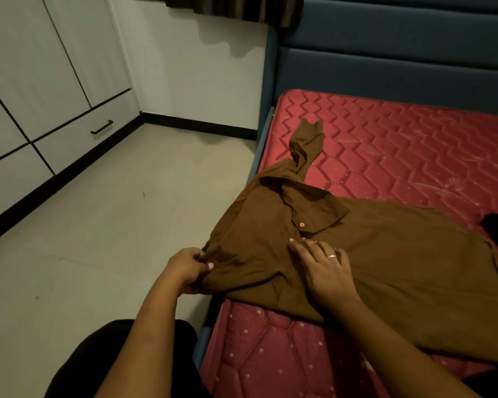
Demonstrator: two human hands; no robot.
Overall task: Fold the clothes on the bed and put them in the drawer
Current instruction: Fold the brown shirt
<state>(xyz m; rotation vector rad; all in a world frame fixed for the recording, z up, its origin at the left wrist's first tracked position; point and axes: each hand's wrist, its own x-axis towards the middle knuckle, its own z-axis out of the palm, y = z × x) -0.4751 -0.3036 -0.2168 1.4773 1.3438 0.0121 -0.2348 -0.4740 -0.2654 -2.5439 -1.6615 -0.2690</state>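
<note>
Lying spread across the near corner of the red mattress (pixel 400 145), the brown shirt (pixel 385 254) has its sleeve end pinched in the left hand (pixel 186 268) over the bed's edge, while the right hand (pixel 325 271) presses flat, fingers (pixel 301 248) spread, below the collar

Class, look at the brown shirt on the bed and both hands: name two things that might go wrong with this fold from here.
1. The left hand pinches the brown shirt at the mattress edge; it may slide floorward.
2. The far sleeve lies twisted, so folding now could trap creases.
</note>
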